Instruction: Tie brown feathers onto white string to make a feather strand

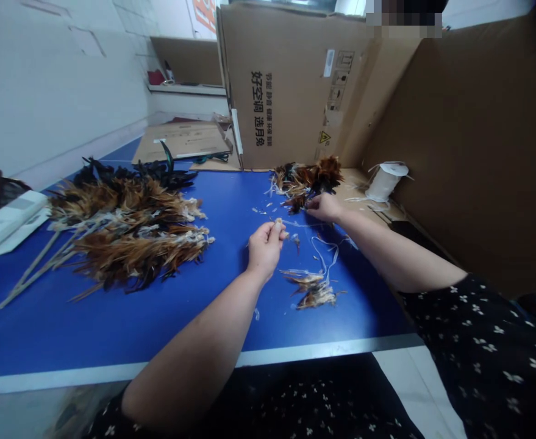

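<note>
On the bench [213, 323], right of centre: left hand [266, 249] pinches a small pale tuft [278, 223] between thumb and fingers, too small to make out fully; a thin white string [302, 225] runs from it towards the right hand.
Right hand [326, 208]: at the near side of the feather pile; the fingers touch dark feathers there, bent and close together, though I cannot tell whether they are pinching one.
Feather pile [302, 177]: brown and black, by the far edge, towards the far right corner.
Loose feathers [316, 294]: nearer the near edge, right of the left hand, with a slack tangle of string [325, 256] just beyond.
Feather bunches [146, 253]: brown rows with darker plumes [94, 174] behind, on the left half; pale sticks [34, 274] reach towards the left edge.
Progress: the left-hand bunches look gathered and probably finished; the pile and the loose feathers seem yet to be worked in, and the held tuft appears mid-work.
Spool of white string [383, 183]: by the far right corner.
Carton writing: the cardboard box [295, 97] beyond the far edge reads 好空调 选月兔, with 节能 静音 健康 环保 beside it, handling icons and a yellow warning triangle [324, 138].
Orange lettering [205, 15]: cut off at the top.
</note>
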`<state>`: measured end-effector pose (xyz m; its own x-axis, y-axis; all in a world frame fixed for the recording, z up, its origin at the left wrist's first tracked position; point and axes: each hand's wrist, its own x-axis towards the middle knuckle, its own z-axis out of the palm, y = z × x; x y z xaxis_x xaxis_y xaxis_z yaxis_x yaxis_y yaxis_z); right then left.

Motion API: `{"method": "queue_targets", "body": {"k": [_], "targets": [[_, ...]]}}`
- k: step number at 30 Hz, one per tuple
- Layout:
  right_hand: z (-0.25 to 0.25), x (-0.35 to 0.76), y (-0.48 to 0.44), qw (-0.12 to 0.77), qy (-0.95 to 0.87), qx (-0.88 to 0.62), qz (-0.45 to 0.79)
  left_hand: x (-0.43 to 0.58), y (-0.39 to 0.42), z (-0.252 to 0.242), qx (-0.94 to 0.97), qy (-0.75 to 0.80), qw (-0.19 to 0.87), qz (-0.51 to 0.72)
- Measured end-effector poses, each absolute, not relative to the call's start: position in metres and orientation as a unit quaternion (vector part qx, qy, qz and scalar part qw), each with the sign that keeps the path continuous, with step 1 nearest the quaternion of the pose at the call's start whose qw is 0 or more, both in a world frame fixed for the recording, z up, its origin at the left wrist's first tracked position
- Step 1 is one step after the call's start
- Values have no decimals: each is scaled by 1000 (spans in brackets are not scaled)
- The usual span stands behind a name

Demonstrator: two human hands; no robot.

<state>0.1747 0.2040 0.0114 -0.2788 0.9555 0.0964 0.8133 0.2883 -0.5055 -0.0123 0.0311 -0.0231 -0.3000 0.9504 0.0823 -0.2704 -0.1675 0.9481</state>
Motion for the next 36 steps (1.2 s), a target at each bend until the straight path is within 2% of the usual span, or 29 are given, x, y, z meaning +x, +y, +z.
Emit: {"method": "queue_targets", "body": {"k": [4,11,16,20,25,31,36], "targets": [[12,171,213,220,-766,-563,221,-12,31,-25,374,458,458,664],[58,195,208,326,-708,-527,338,-11,33,-28,387,456,455,660],[81,205,187,416,-619,-417,519,-12,35,-29,383,456,449,666],[103,208,167,436,-624,-336,554,-13,35,-30,380,455,446,671],[113,213,163,446,-677,-300,503,-14,35,-29,383,454,448,668],[113,224,181,555,-624,-355,420,-14,34,-28,383,451,449,669],[150,236,189,623,-595,-400,313,-14,35,-29,385,455,447,668]]}}
